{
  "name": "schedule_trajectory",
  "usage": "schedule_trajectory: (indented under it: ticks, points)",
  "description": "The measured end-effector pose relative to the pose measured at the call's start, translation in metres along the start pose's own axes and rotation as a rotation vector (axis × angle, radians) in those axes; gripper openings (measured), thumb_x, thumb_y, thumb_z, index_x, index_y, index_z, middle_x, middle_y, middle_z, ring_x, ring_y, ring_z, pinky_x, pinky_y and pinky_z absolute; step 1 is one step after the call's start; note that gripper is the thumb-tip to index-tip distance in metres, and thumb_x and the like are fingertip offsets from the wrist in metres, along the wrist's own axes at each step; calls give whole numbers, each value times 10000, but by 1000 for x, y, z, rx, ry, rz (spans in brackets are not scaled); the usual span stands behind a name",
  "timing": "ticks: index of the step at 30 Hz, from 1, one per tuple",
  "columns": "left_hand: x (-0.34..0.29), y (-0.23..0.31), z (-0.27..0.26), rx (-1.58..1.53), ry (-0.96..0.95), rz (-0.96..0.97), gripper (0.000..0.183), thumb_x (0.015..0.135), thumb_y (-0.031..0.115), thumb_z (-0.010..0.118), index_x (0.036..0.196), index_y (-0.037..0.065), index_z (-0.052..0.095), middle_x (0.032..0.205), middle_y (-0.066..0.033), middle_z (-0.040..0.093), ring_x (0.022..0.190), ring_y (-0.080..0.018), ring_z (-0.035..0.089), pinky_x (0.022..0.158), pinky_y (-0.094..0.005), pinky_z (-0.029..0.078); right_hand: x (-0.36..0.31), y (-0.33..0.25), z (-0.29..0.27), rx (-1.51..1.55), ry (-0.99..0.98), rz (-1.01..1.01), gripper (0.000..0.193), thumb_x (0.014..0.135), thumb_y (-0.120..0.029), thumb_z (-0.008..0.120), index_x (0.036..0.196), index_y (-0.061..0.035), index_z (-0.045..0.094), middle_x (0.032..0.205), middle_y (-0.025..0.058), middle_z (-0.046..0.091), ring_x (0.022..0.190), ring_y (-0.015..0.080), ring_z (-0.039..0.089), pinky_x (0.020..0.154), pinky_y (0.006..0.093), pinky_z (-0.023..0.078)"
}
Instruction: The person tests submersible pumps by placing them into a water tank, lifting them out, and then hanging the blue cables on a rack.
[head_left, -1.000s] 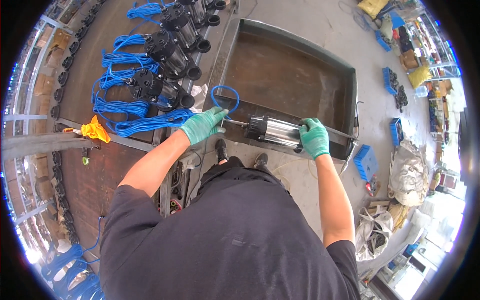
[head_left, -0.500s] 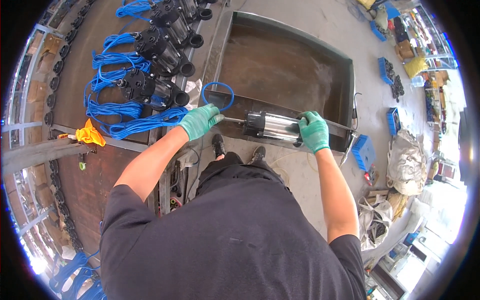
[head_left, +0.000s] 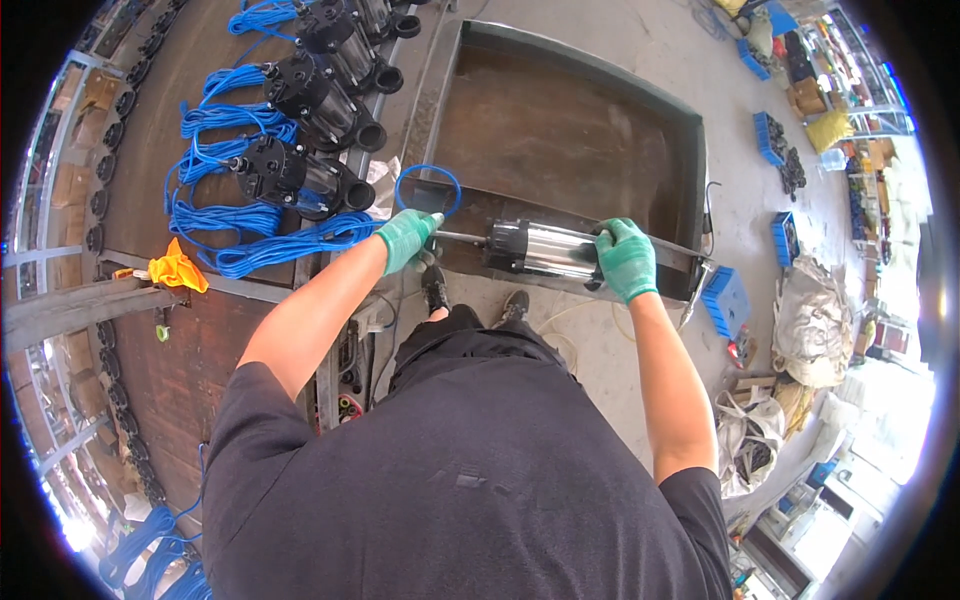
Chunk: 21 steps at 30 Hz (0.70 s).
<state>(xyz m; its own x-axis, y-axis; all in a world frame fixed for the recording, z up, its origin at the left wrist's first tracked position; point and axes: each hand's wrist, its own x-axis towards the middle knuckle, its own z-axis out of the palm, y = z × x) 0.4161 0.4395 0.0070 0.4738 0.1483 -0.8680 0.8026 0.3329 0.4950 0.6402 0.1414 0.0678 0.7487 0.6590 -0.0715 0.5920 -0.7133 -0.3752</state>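
Observation:
A silver metal motor cylinder [head_left: 558,252] with a black end piece lies crosswise in front of me, along the near edge of the tray. From its left end a thin metal shaft [head_left: 462,238] sticks out. Closed about the tip of that shaft is my left hand [head_left: 405,240], in a green glove. My right hand [head_left: 628,263], also gloved in green, wraps the cylinder's right end, and its palm side is hidden. A blue cable loop [head_left: 428,168] rises just beyond the left hand.
The large rectangular metal tray [head_left: 702,150] stands ahead. To the left, black and silver pumps [head_left: 300,178] line a bench with coiled blue cables [head_left: 215,220]. An orange cloth [head_left: 178,268] lies nearer. Blue bins [head_left: 727,303] and white sacks [head_left: 812,325] sit on the right.
My left hand has shifted slightly left and turned at the wrist, with its fingers now curled at the shaft tip. My right hand and the cylinder have barely moved.

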Motion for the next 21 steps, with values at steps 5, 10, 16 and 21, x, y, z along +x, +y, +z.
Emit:
schedule_trajectory:
  ticks: [5,10,16,21]
  points:
    - [-19,-6,7,598,321,482,398,995,361,640,1220,33,627,1023,-156,698,1000,-345,675,893,-403,548,-2,2,1,11,-5,28,196,920,-191,601,983,-56,729,1032,157,697,976,368,663,890,458,525]
    - [-23,-32,-19,1262,320,1147,545,799,281,790,1269,44,650,1244,-128,656,1129,-339,633,967,-427,530,-1,1,0,6,3,8,195,923,-193,602,981,-61,732,1035,154,699,978,361,665,898,455,521]
    - [-21,-26,-22,1356,294,1307,464,832,273,755,1233,54,671,1225,-119,681,1110,-299,658,935,-409,551,-2,1,1,8,-8,15,195,922,-191,601,980,-63,737,1047,150,700,989,357,663,903,452,520]
    - [-4,-34,-19,1153,271,1162,371,922,280,704,1206,43,678,1112,-126,709,1026,-293,686,883,-395,554,-2,0,1,-6,-2,14,196,920,-191,602,982,-65,738,1047,150,700,987,358,663,905,449,521]
